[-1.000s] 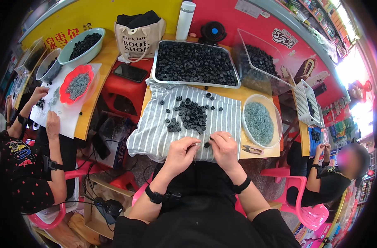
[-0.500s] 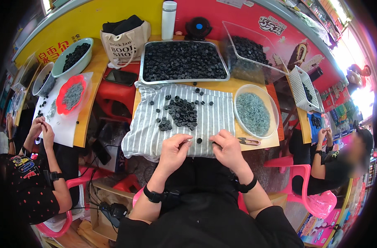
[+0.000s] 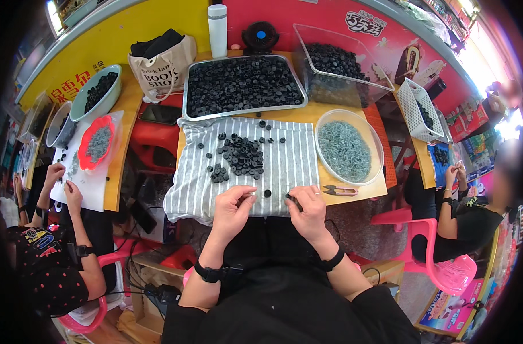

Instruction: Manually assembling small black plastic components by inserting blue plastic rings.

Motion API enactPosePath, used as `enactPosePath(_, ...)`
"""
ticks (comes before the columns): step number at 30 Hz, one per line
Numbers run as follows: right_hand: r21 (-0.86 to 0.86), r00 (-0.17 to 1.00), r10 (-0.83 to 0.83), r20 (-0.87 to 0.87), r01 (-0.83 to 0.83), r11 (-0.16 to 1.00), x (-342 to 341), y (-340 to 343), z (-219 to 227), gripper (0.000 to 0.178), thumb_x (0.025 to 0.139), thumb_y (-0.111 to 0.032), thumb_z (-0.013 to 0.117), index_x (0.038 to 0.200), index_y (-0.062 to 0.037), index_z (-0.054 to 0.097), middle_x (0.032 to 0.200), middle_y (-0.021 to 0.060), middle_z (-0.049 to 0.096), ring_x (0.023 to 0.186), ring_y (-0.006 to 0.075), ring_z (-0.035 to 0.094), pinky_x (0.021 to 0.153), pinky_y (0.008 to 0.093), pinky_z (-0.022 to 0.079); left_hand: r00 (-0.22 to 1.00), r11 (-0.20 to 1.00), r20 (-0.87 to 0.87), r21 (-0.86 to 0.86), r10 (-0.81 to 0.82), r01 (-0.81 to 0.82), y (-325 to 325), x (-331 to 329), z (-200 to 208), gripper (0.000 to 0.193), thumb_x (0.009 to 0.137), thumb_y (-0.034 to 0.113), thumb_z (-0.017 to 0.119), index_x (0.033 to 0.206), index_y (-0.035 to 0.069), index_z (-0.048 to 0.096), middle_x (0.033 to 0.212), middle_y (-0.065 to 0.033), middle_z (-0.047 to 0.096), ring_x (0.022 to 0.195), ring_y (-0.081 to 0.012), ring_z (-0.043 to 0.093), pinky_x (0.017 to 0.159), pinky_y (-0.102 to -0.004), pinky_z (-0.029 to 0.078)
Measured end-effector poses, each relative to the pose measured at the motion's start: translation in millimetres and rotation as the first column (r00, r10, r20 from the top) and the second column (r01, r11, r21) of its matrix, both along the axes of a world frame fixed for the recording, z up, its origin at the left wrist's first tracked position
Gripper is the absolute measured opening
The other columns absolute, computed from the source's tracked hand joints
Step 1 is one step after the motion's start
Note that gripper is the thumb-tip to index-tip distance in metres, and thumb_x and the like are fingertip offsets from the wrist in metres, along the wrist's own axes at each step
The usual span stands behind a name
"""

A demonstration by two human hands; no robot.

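Both my hands rest at the near edge of a grey-and-white striped cloth. My left hand is closed in a pinch; whatever sits between its fingertips is too small to name. Thumb and forefinger of my right hand are closed on a small black round piece. Between the hands, a single black round piece lies on the cloth. Farther out is a loose pile of such black pieces, with several scattered around it. Right of the cloth stands a round clear tub of small clear pieces.
Thread snips lie below the tub. Behind the cloth are a metal tray of black pieces, a clear bin, a white bottle, a small fan and a tote bag. People work at tables on both sides.
The whole view has shifted slightly. My right hand has turned a little, and the black piece at its fingertips shows more plainly. The left hand keeps its pinch.
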State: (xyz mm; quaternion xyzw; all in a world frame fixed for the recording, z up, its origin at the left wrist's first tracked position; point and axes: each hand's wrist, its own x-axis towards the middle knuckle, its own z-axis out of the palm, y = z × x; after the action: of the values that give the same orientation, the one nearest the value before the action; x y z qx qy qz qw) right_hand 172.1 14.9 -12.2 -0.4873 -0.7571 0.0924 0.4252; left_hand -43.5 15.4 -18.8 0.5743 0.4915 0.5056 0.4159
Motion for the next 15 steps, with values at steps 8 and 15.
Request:
enactPosePath(8, -0.123, 0.948, -0.052, -0.314, 0.013, 0.992, -2.3, -3.2, 0.1, 0.017, 0.079, 0.009, 0.067, 0.091, -0.0012, 0.063, 0.089, 0.011, 0.063, 0.077, 0.0257, 0.061, 0.068, 0.034, 0.049, 0.833, 0.967, -0.534, 0.255, 0.146, -0.006, 1.5, 21.2, 19.2, 0.023, 0.079, 0.005, 0.077, 0.101, -0.001, 0.071, 0.089, -0.0133, 0.061, 0.08, -0.028, 0.063, 0.07, -0.0381, 0.05)
enactPosePath(15, -0.158, 0.86, -0.049, -0.508, -0.037, 0.987, 3.4, -12.1, 12.3, 0.013, 0.084, 0.008, 0.067, 0.093, -0.0008, 0.064, 0.089, 0.0074, 0.062, 0.075, 0.0163, 0.06, 0.063, 0.0271, 0.049, 0.806, 0.924, -0.574, 0.37, 0.145, 0.097, 2.8, 36.0, 9.0, 0.021, 0.077, 0.001, 0.069, 0.098, -0.002, 0.067, 0.092, -0.0149, 0.058, 0.091, -0.0338, 0.06, 0.073, -0.0412, 0.05)
